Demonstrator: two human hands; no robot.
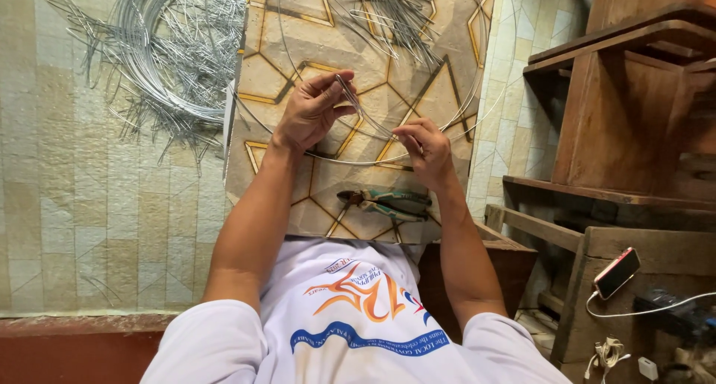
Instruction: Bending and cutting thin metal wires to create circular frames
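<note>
- While the person is sitting over a patterned board, both hands are working near the middle of it.
- The left hand is pinching one end of a short wire piece between thumb and fingers, so it is closed tight on the wire.
- The right hand is closing on the other end, right where a big wire ring is crossing the board.
- The wire is looking thin, light and springy, and it is probably slippery, so pinching it close to the ends is looking best.
- Its cut tips are likely sharp.
- Pliers with green handles are lying near the board's close edge.
- More wire pieces are lying at the far edge.
- A wire coil is lying on the floor past the left edge.
</note>
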